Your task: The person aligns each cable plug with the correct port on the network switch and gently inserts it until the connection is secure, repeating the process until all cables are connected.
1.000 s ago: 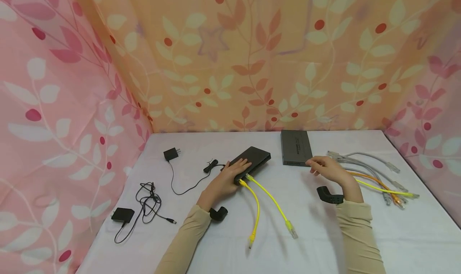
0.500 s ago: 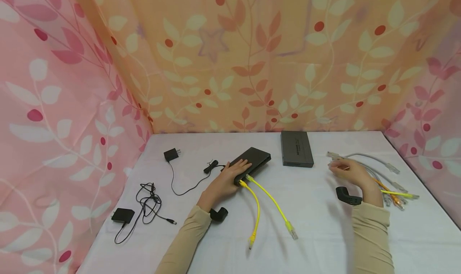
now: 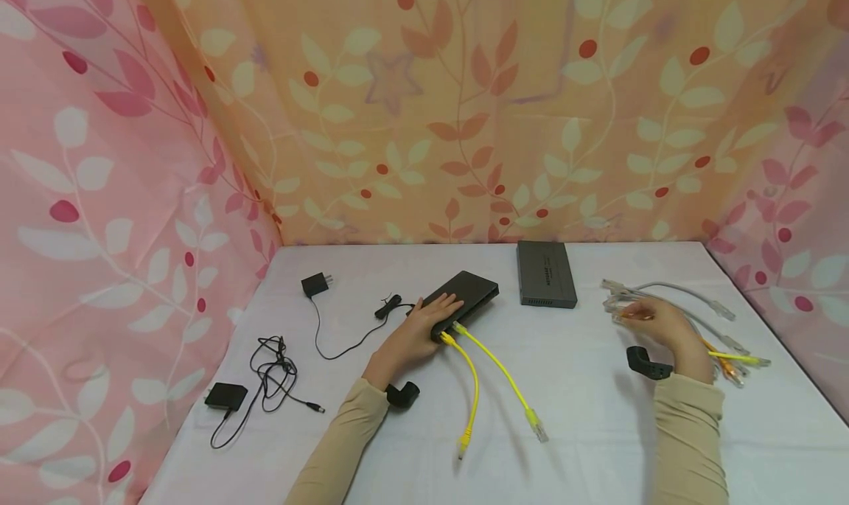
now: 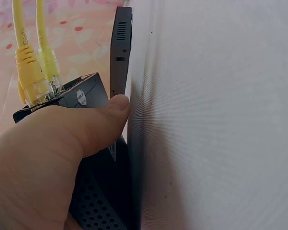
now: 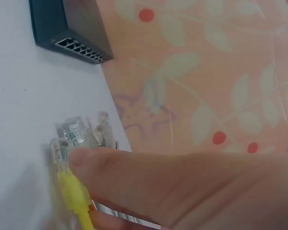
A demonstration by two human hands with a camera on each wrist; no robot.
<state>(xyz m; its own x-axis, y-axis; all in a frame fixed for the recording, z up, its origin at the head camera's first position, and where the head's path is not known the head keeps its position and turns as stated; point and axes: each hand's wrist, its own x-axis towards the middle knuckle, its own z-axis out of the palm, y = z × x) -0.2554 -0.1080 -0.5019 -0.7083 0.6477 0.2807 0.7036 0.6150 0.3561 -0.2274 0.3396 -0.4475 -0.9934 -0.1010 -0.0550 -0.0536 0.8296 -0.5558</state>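
Observation:
My left hand [image 3: 424, 328] lies over the near-left corner of a black router [image 3: 472, 290], fingers spread on its top. In the left wrist view my thumb holds the side of the router [image 4: 98, 191]. Two yellow network cables [image 3: 494, 361] are plugged into it, their other ends loose. My right hand [image 3: 663, 332] is at the bunch of network cables, fingertips drawn together at the plugs. In the right wrist view its thumb presses against the clear plug of a yellow network cable [image 5: 73, 191]; other clear plugs [image 5: 74, 129] sit beside it. Part of the grip is hidden.
A grey network switch [image 3: 547, 275] lies at the back, between the router and the cable bunch. A power adapter [image 3: 316, 284] stands back left, its cord running to the router. Another adapter [image 3: 226, 396] with a tangled cord [image 3: 275, 368] lies front left.
My right hand has moved rightward from beside the grey switch to the network cable bunch, and its fingers have drawn together there. My left hand and the router stay in place.

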